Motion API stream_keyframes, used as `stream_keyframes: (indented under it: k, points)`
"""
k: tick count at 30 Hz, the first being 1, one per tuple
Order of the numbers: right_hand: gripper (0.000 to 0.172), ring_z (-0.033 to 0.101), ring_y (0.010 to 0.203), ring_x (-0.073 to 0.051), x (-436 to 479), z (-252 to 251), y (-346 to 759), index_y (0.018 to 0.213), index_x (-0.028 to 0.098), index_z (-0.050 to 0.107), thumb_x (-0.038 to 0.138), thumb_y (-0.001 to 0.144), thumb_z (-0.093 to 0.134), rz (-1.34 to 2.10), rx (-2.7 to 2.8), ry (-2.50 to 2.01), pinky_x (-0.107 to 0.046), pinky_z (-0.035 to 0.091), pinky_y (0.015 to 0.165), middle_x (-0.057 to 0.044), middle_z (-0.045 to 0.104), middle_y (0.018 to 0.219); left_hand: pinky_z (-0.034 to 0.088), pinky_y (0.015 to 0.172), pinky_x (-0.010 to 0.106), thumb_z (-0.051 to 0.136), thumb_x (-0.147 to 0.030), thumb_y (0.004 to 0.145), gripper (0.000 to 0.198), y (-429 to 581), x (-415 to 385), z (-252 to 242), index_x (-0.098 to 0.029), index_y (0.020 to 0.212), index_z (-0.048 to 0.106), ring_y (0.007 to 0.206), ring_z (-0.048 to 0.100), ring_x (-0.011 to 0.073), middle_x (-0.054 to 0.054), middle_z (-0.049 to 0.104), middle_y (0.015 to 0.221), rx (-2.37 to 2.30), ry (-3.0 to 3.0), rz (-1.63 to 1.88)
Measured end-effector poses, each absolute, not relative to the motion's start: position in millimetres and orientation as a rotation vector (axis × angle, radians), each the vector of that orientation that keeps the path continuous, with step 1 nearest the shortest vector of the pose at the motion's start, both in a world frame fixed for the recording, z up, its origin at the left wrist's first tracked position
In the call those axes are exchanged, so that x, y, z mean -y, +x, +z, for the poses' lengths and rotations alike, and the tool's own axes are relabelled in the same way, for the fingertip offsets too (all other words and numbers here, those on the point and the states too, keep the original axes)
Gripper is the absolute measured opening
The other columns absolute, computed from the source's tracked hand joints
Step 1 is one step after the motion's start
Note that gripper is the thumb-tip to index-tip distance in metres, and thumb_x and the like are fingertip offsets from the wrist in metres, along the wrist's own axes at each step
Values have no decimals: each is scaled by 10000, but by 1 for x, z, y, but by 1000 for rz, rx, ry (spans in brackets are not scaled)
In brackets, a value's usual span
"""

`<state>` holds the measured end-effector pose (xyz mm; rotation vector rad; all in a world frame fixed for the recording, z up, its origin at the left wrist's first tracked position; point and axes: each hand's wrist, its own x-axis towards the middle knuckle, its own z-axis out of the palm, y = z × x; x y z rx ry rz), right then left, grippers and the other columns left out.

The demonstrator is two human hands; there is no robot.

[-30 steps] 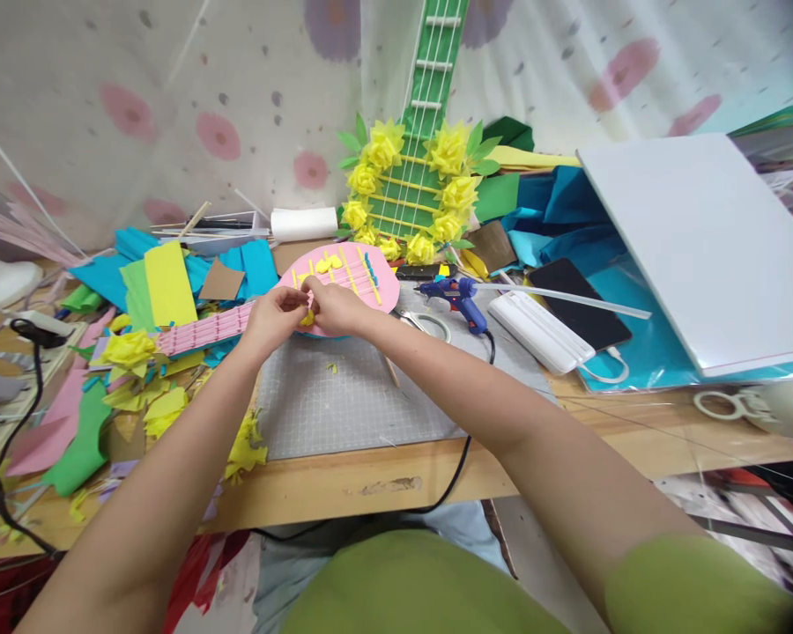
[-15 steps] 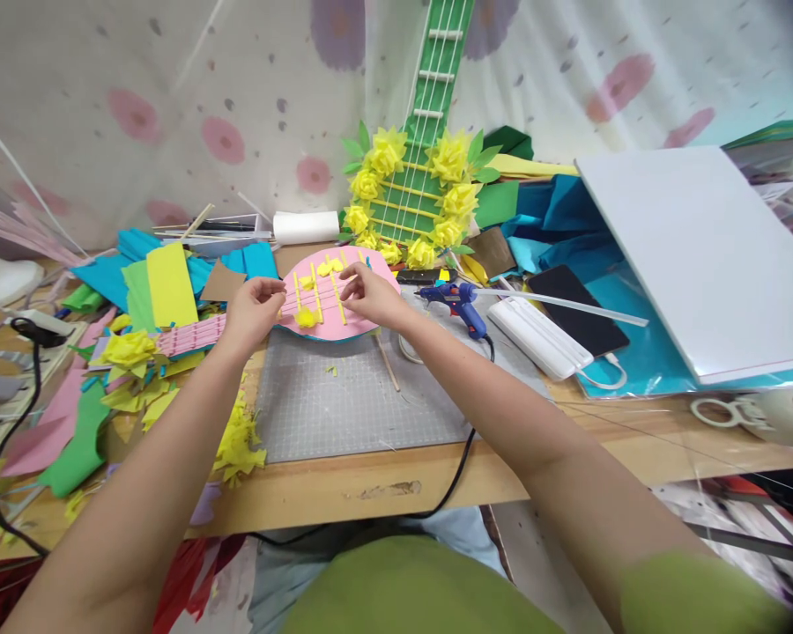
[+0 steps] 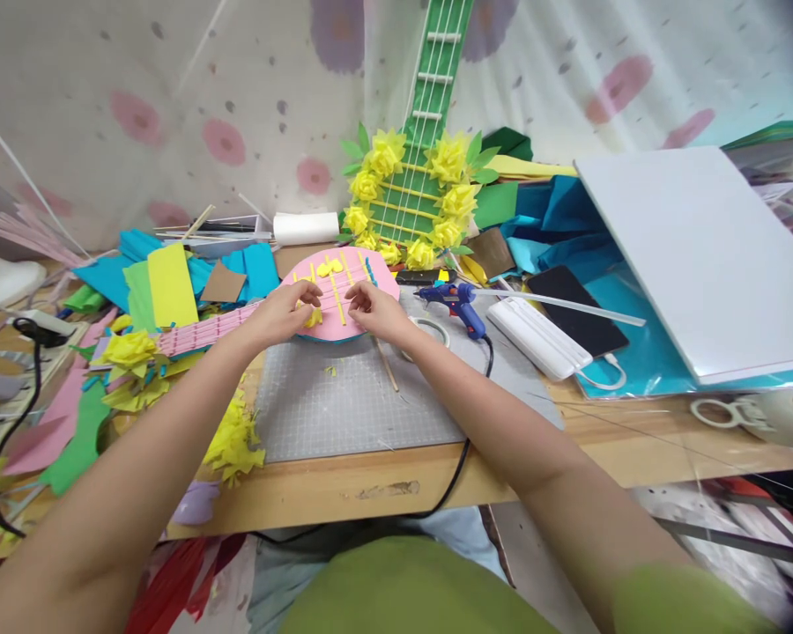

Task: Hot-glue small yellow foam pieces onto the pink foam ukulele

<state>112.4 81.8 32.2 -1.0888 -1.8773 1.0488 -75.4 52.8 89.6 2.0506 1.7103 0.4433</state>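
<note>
A pink paper guitar [image 3: 387, 280] lies flat at the back of the grey cutting mat, its neck reaching left. Yellow strips cross its body, and a yellow piece [image 3: 330, 266] sits near the top. My left hand [image 3: 284, 313] is over the left part of the body, fingers bent and a little apart, with another yellow piece [image 3: 313, 319] by the fingertips. My right hand [image 3: 375, 313] is over the right part, its fingers curled close to the thumb; anything between them is too small to make out.
Behind stands a green guitar [image 3: 406, 198] with yellow flowers. A blue glue gun [image 3: 459, 304], tape roll [image 3: 431, 330], white power bank [image 3: 538, 337] and black phone [image 3: 578, 308] are on the right. Paper scraps [image 3: 172, 286] crowd the left; a white board [image 3: 700, 255] leans far right.
My left hand has moved right, over the guitar body, uncovering more of the neck. My right hand has shifted slightly right and down, and its fingers are more curled.
</note>
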Motion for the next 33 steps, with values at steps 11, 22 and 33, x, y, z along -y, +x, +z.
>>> stream_keyframes:
  k: [11, 22, 33]
  points:
    - [231, 539, 668, -97, -82, 18, 118, 890, 206, 487, 97, 688, 504, 1109, 1807, -1062, -259, 432, 703, 54, 561, 730, 397, 934, 376, 296, -306, 776, 410, -72, -78, 94, -178, 1023, 597, 1034, 553, 250, 72, 668, 944, -1511, 2361, 8]
    - [224, 542, 665, -97, -79, 19, 120, 883, 212, 484, 104, 687, 509, 1097, 1780, -1071, -258, 429, 700, 56, 554, 721, 387, 854, 376, 365, -249, 772, 352, -73, -69, 94, -189, 1036, 590, 949, 541, 263, 100, 605, 889, -1253, 2705, -133]
    - [229, 534, 645, -89, -81, 14, 121, 898, 205, 480, 113, 691, 510, 1132, 1765, -1017, -246, 428, 671, 60, 549, 722, 383, 907, 408, 481, -193, 659, 317, -74, -57, 96, -169, 951, 604, 945, 549, 286, 137, 606, 860, -866, 3055, -353]
